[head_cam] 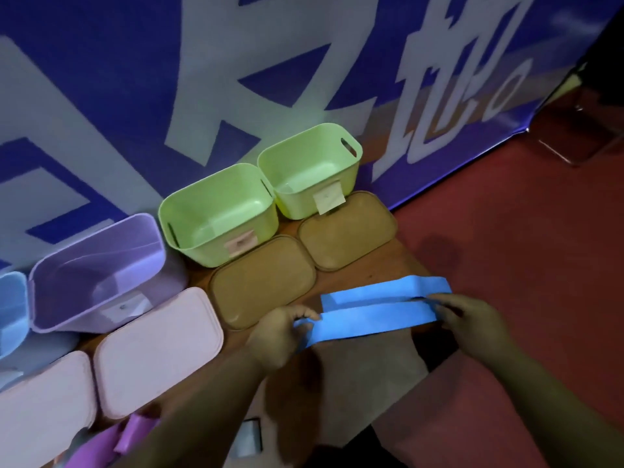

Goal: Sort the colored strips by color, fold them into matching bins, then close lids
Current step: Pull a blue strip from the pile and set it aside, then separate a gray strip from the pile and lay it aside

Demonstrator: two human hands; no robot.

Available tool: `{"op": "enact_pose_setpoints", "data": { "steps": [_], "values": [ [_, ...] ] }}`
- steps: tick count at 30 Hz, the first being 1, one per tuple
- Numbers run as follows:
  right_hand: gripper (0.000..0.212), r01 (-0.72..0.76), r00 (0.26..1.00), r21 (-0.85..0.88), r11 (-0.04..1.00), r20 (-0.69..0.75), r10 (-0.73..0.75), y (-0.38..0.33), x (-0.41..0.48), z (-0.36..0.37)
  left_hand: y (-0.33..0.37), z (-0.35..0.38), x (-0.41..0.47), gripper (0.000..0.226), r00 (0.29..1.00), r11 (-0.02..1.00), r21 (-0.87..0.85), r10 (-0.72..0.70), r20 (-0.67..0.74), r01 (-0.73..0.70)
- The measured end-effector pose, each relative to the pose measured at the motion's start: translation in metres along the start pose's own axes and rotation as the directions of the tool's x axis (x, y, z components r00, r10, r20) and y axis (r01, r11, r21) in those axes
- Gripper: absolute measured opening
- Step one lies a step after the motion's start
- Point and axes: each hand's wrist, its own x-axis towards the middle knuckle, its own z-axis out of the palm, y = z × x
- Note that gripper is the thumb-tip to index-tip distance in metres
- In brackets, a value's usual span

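Note:
A blue strip (374, 314) hangs folded over above the table's front right corner, stretched between my hands. My left hand (282, 336) pinches its left end and my right hand (472, 324) pinches the fold at its right end. Along the wall stand open bins: a blue bin (11, 309) at the far left edge, a purple bin (101, 271), then two green bins (219, 214) (309, 170). Purple strips (111, 440) lie at the bottom left. All lids lie off the bins.
Two tan lids (263, 282) (347, 231) lie in front of the green bins. Two pink lids (158, 352) (40, 413) lie in front of the purple and blue bins. A blue-and-white banner (135, 96) backs the table. Red floor (506, 231) lies to the right.

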Motion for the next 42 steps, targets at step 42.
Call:
{"op": "enact_pose_setpoints", "data": {
  "steps": [42],
  "values": [
    [0.058,0.673,0.604,-0.147,0.725,0.676,-0.423,-0.212,-0.137,0.244,-0.159,-0.06,-0.297,0.066,0.841,0.873,0.309,-0.184,-0.509,0.378]
  ]
}}
